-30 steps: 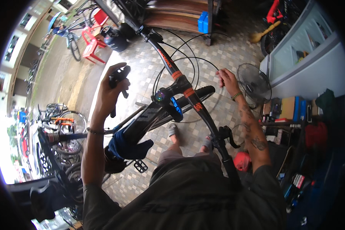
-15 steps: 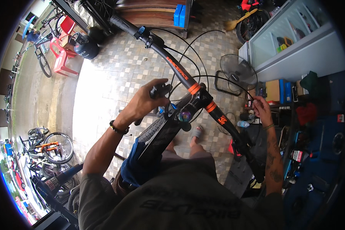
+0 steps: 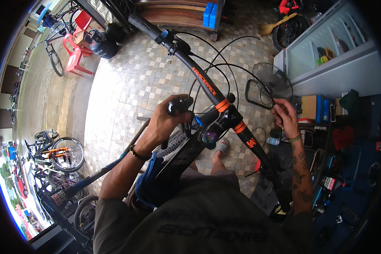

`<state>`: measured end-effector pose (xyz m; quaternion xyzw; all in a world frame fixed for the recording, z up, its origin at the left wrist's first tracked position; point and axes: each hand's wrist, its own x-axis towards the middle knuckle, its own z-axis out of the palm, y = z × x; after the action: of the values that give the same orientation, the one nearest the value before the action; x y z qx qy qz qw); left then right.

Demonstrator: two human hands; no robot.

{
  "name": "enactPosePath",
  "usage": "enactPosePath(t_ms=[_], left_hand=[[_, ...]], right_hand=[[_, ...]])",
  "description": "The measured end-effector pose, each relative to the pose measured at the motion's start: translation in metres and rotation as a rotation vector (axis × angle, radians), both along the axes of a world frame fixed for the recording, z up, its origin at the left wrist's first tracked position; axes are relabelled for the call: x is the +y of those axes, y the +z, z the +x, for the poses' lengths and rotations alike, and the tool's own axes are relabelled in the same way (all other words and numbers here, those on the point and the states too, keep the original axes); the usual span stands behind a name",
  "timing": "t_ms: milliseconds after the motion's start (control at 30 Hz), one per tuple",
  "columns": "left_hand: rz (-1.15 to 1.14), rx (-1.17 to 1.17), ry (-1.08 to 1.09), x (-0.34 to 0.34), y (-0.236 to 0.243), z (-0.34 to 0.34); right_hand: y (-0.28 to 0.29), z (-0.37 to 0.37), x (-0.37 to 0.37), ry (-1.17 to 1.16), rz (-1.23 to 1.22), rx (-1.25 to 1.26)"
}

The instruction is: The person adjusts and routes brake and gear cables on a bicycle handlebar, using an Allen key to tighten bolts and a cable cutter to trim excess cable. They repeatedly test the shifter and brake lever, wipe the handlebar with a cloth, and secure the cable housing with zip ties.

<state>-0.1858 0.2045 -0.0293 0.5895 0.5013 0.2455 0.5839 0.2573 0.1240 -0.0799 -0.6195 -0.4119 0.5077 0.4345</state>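
Note:
My left hand (image 3: 158,125) is closed around a dark, glossy object (image 3: 178,106) beside the bicycle's stem; its kind is unclear. A small blue part (image 3: 198,121) shows just past my fingers. Off to the right, my right hand (image 3: 286,117) pinches a thin black cable (image 3: 255,78) between thumb and fingers. That cable arcs back leftward across the black handlebar (image 3: 204,82), which has orange bands and slants across the middle. Below the stem runs the black bicycle frame (image 3: 178,163), with a blue cloth (image 3: 147,180) draped near my left forearm.
More black cables loop beyond the handlebar. A standing fan (image 3: 271,84) and a glass-doored cabinet (image 3: 326,53) are at the right, above a cluttered workbench (image 3: 347,169). Red chairs (image 3: 75,55), a gas cylinder (image 3: 100,44) and several parked bicycles (image 3: 63,154) line the left.
The view has shifted slightly. My left hand has turned, so the dark object points more upward. The cable in my right hand now arcs higher, still pinched.

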Motion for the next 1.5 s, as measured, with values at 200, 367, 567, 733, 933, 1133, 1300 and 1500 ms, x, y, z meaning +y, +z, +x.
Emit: enactPosePath(t_ms=[200, 367, 567, 733, 933, 1133, 1300, 1500], left_hand=[[-0.009, -0.122, 0.074, 0.026, -0.009, 0.009], [-0.027, -0.083, -0.071, 0.039, -0.010, 0.020], [-0.201, -0.081, -0.140, 0.050, -0.019, 0.021], [-0.269, -0.118, -0.183, 0.059, -0.026, 0.021], [-0.275, -0.131, -0.172, 0.056, -0.021, 0.019], [-0.278, -0.220, -0.190, 0.050, -0.022, 0.009], [-0.239, -0.171, -0.164, 0.040, -0.009, -0.017], [-0.148, 0.179, -0.344, 0.004, 0.002, -0.043]], right_hand=[[0.006, 0.013, -0.031, 0.016, -0.037, -0.054], [0.026, 0.006, -0.089, -0.010, -0.137, -0.080], [0.058, -0.010, -0.135, 0.003, -0.354, -0.097], [0.073, -0.020, -0.133, -0.006, -0.433, -0.033], [0.090, -0.036, -0.122, 0.063, -0.401, -0.158], [0.066, -0.032, -0.128, 0.069, -0.320, -0.256], [0.065, -0.033, -0.127, 0.040, -0.381, -0.249], [0.060, -0.034, -0.131, -0.029, -0.416, -0.244]])
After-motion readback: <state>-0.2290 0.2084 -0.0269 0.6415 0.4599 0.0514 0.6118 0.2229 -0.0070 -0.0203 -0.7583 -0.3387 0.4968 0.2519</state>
